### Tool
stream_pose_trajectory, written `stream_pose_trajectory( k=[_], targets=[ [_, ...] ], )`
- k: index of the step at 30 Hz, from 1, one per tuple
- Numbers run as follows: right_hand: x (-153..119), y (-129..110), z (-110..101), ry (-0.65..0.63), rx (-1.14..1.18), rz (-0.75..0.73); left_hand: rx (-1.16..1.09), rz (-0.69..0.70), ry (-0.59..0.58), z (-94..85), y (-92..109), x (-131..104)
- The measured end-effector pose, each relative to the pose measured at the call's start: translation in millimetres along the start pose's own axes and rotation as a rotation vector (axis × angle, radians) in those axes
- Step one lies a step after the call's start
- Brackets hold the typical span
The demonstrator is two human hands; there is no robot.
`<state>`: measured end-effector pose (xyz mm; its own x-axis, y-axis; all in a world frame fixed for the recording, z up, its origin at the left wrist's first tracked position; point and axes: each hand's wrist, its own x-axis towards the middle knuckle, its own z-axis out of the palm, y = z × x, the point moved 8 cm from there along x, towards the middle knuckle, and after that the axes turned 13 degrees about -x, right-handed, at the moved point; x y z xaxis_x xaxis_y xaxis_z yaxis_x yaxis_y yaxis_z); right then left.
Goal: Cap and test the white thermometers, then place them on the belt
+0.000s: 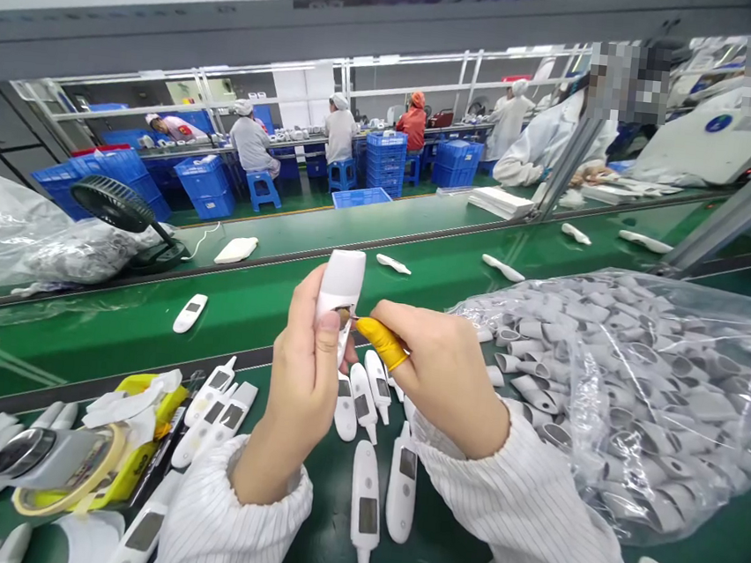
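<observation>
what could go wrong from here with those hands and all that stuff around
The white device could slip from the left hand and strike the loose thermometer-like devices below. The right hand, working close to its opening, might damage the exposed inside. The right sleeve, close to the plastic bag, could snag it and perhaps spill its pale parts.

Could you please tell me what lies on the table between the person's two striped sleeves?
In the head view, several white devices with small screens lie on the green tabletop between the left sleeve and right sleeve.
</observation>
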<state>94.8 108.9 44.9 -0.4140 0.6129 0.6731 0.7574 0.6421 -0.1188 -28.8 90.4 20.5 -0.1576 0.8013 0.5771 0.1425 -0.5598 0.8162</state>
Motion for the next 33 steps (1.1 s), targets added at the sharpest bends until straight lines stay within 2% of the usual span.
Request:
stream_pose_trajectory(
  k=[3,6,8,10,12,14,16,18,21,25,28,33],
  targets=[
    [-0.4,1.6,2.5,-0.023,0.018,0.003,-0.016,-0.079,-0.036,-1.8,-0.9,2.9],
    [-0.2,-2.2,6.6,-0.076,0.195,-0.057,-0.327,-0.338,-0.161,3.3,-11.7,4.4],
    [0.7,-5.6,1.5,-0.017,0.258,-0.119,-0.522,-0.483,-0.230,8.2,-15.6,3.5],
    [0.7,-10.1,-10.3,0.134,0.179,-0.202,-0.603,-0.545,-0.239,9.1,-17.5,3.6],
    [-1.5,-16.5,-19.0,0.262,0.060,-0.299,-0.590,-0.558,-0.241,9.7,-19.3,3.2],
    [-3.2,-21.2,-20.9,0.301,0.009,-0.376,-0.571,-0.585,-0.289,14.5,-21.2,-0.2],
    [-4.4,-20.8,-23.3,0.327,0.052,-0.398,-0.596,-0.616,-0.353,20.6,-20.9,-4.6],
    [-5.4,-15.1,-28.1,0.371,0.167,-0.355,-0.653,-0.618,-0.373,22.8,-17.9,-6.2],
    [-7.1,-5.2,-32.9,0.422,0.308,-0.243,-0.672,-0.602,-0.341,20.4,-13.9,-6.0],
    [-12.4,-4.6,-39.0,0.510,0.288,-0.186,-0.636,-0.586,-0.321,19.4,-9.7,-8.9],
    [-16.3,-8.9,-42.2,0.564,0.250,-0.197,-0.605,-0.558,-0.288,18.4,-8.2,-11.2],
    [-20.2,-27.9,-37.0,0.532,0.083,-0.323,-0.488,-0.467,-0.190,13.9,-7.3,-11.4]
  ],
)
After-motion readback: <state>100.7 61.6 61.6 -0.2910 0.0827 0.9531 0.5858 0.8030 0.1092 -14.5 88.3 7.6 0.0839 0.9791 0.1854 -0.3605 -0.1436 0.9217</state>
